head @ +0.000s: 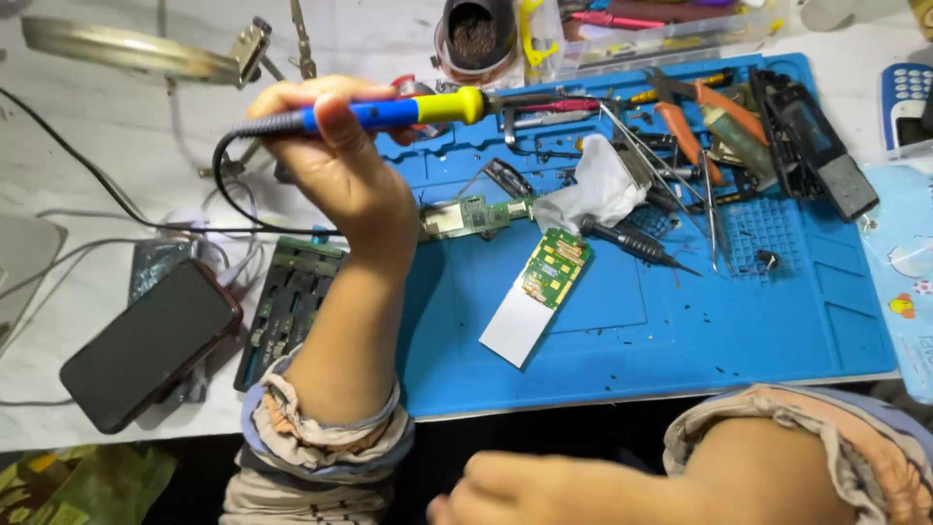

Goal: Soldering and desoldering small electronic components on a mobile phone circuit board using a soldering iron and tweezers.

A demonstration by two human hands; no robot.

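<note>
1. Two hands show: the left hand (326,146) is raised over the counter's (97,117) left part, and the right hand (515,491) lies low at the bottom edge, near the person's body.
2. Left fingers (335,117) are clamped around the blue handle of a soldering iron (389,112), held roughly level with its yellow collar and metal tip pointing right.
3. Its black cord (228,185) loops down from the handle's left end and runs off across the counter.
4. Right fingers look loosely curled and hold nothing that can be seen; the hand is blurred, so I cannot tell more.
5. Under the iron's tip lies a blue mat (758,321), strewn with tools and small screws.
6. On the mat, a green circuit board (466,216) sits just right of the left wrist, touching a crumpled white tissue (598,190).
7. Below them, a keypad board (552,267) rests on one end of a white strip (515,326).
8. A black screwdriver (637,243) lies beside the tissue, with tweezers (709,209) and orange-handled pliers (680,131) further right.
9. A dark phone (151,345) lies on the counter to the left, near a green-black tray (292,301).
</note>
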